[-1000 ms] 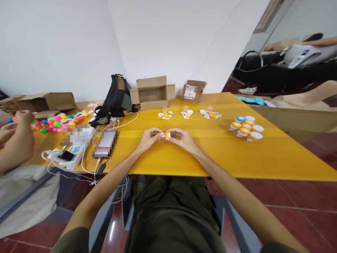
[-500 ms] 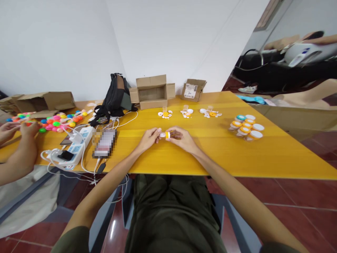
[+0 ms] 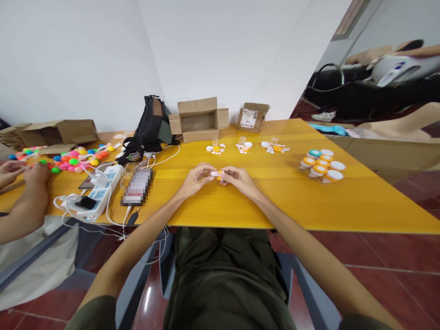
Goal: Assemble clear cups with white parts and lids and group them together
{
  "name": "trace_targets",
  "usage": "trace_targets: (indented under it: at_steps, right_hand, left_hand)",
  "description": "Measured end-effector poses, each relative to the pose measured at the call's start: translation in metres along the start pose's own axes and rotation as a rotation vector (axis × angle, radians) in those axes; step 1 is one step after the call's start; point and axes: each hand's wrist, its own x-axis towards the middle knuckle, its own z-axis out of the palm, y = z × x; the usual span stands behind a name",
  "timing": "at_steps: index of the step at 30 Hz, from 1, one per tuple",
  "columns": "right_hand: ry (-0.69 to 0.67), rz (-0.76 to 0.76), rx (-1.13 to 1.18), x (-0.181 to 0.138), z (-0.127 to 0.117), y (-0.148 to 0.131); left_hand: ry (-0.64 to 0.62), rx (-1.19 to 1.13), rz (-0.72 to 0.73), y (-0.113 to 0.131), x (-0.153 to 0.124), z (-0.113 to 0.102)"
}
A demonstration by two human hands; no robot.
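Note:
A small clear jar [image 3: 214, 174] with white pieces showing in it lies sideways between my hands, just above the yellow table. My left hand [image 3: 197, 180] grips its clear end, with thumb and fingers curled round. At the other end, my right hand [image 3: 238, 179] pinches the orange lid [image 3: 220, 174], which the fingers partly cover. Beyond my hands are three small groups of loose parts: a left group with an orange lid [image 3: 216, 149], a middle one with a white lid [image 3: 248, 145], and a right one with another orange lid [image 3: 277, 149]. A clear jar stands in each group.
Several lidded jars [image 3: 323, 166] stand clustered at the right. To the left are a phone [image 3: 137, 187], a power strip [image 3: 105, 192] with cables, a backpack [image 3: 151, 123] and colourful balls [image 3: 74, 161] near another person's hands. Two cardboard boxes [image 3: 200, 136] stand against the wall.
My right fingers have closed further over the lid, and the jar has turned slightly. My left fingers have shifted around the clear end. The other person's hands have moved slightly.

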Motion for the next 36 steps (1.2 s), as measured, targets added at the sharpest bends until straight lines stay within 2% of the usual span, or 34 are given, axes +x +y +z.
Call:
trace_targets:
  at_steps: [3, 9, 13, 19, 26, 32, 36]
  right_hand:
    - [-0.012, 0.025, 0.023, -0.0001, -0.0005, -0.0024]
    - [-0.030, 0.032, 0.038, -0.0016, 0.0011, -0.0054]
    - [-0.021, 0.037, 0.045, -0.0014, 0.0013, -0.0058]
    - [-0.010, 0.033, 0.052, -0.0001, 0.0014, -0.0050]
    - [0.003, 0.021, 0.061, 0.0000, 0.0021, -0.0033]
    - [0.011, 0.010, 0.059, 0.0000, 0.0022, -0.0033]
    - [0.013, -0.001, 0.063, 0.0009, 0.0019, -0.0002]
  left_hand:
    - [0.002, -0.014, 0.008, 0.0015, -0.0002, 0.0000]
    - [0.064, -0.015, -0.073, 0.0046, -0.0004, 0.0021]
    - [0.006, 0.040, -0.143, 0.0048, 0.0001, 0.0032]
    - [-0.021, 0.008, -0.057, 0.0094, -0.0006, 0.0021]
    - [0.008, 0.033, -0.134, 0.0069, -0.0006, -0.0002]
    - [0.028, 0.010, -0.059, 0.0090, -0.0009, 0.0026]
    - [0.029, 0.042, -0.117, 0.0076, -0.0005, 0.0020]
